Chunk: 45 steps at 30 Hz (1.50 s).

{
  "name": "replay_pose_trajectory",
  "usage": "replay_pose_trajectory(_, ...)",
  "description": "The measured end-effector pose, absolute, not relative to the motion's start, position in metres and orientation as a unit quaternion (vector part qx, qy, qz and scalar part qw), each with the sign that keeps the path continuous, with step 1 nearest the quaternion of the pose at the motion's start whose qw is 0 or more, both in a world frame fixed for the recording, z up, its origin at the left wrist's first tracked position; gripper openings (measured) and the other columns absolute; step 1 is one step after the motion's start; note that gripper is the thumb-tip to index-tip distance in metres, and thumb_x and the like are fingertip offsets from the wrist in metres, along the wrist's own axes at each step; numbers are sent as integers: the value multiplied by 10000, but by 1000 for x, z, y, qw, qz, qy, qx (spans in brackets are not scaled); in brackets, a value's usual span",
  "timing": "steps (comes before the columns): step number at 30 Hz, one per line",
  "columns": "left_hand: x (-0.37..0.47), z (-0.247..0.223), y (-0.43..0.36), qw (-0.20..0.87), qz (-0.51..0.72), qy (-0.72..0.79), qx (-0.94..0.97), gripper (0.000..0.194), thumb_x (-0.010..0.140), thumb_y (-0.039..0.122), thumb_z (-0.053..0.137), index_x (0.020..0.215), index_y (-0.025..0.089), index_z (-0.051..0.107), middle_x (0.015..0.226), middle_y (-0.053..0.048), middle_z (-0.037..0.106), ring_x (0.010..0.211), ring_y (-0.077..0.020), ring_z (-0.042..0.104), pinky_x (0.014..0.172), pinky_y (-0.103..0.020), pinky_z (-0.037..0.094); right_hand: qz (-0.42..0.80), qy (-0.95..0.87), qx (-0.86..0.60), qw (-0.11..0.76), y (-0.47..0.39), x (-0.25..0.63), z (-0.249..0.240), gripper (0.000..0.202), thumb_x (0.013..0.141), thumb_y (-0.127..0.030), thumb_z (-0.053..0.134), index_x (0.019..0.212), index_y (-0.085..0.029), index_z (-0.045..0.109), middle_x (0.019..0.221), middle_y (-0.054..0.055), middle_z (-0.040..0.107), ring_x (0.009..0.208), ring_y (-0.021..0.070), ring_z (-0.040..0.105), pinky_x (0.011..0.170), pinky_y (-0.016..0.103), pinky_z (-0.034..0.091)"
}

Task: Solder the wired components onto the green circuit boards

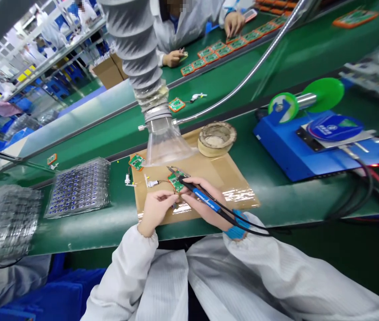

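Note:
My right hand [206,200] grips a soldering iron [206,199] with a blue and black handle. Its front end lies over a green circuit board [175,182] with an orange edge, on a brown sheet [209,178]. My left hand [158,208] is pinched at the board's near edge; whatever sits between its fingertips is too small to make out. The thumb of my right hand is close to those fingertips. A white connector [152,183] with a thin wire lies left of the board. Another circuit board [137,162] rests at the sheet's far left corner, its white connector [128,179] beside it.
A clear extractor hood [167,145] hangs just beyond the board. A round pot [216,139] stands behind right, and a blue solder-feeding machine [316,138] farther right. Stacked plastic trays [79,188] are at left. Across the line, a co-worker's hands [234,24] handle boards.

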<state>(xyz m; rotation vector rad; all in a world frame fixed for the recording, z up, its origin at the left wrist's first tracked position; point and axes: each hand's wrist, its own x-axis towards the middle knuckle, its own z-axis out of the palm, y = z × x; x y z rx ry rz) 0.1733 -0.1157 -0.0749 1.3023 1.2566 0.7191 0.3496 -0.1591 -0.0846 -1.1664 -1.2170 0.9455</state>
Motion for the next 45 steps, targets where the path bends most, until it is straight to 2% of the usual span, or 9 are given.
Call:
replay_pose_trajectory(6,175,-64,-117,527,269,527,610,224,766,417,796,759,194,810,724,-46,765,632,-159,656,617,-268,528,472,-466,-479,575,-153,344,-86,364,841,-238,741,1192,-272,652,966,4,757,803,155,737,757,278,620)
replay_pose_trajectory(13,175,-61,-117,511,278,522,624,176,813,366,766,812,195,811,765,-50,770,671,-165,668,638,-271,528,469,-458,-494,572,-148,348,-78,253,845,-249,727,1093,-256,681,896,0,761,812,170,741,789,301,609)
replay_pose_trajectory(19,173,-57,-108,418,284,458,731,149,876,323,724,775,222,768,740,-48,729,724,-187,654,717,-332,516,459,-445,-508,578,-146,346,-81,242,840,-256,742,1074,-270,684,866,-16,753,798,167,738,790,301,610)
replay_pose_trajectory(22,169,-56,-94,343,279,434,785,168,916,291,665,780,226,738,774,-52,719,831,-214,653,836,-387,509,410,-434,-538,596,-146,350,-84,240,854,-296,754,1087,-271,697,943,8,771,861,189,751,840,331,620)
replay_pose_trajectory(26,163,-63,-70,252,226,449,827,137,873,215,683,744,225,729,899,-54,715,950,-227,622,947,-439,456,299,-457,-582,602,-152,365,-87,258,896,-338,725,1147,-278,719,1139,57,772,1053,237,742,934,376,615)
replay_pose_trajectory(30,161,-71,-57,247,174,469,830,153,854,192,706,705,217,729,931,-51,705,947,-224,604,946,-443,430,255,-485,-590,593,-163,377,-94,147,929,-321,668,1057,-269,718,1013,55,778,947,226,754,838,358,629)
replay_pose_trajectory(35,161,-70,-55,267,150,476,825,181,857,185,681,682,213,716,867,-29,696,894,-205,598,925,-420,423,271,-519,-580,566,-167,377,-98,80,916,-316,673,964,-255,691,888,38,763,785,205,734,701,327,599)
replay_pose_trajectory(40,158,-73,-55,271,152,476,823,170,843,201,692,675,217,715,866,-33,705,908,-219,596,923,-431,419,268,-550,-585,532,-163,374,-92,66,907,-298,672,956,-257,686,874,26,771,744,200,727,675,321,575)
replay_pose_trajectory(45,157,-76,-56,274,153,475,822,156,844,197,691,693,220,723,879,-32,706,914,-223,580,912,-431,408,272,-557,-586,521,-161,373,-90,60,905,-286,665,957,-264,683,900,30,784,794,213,749,691,327,580)
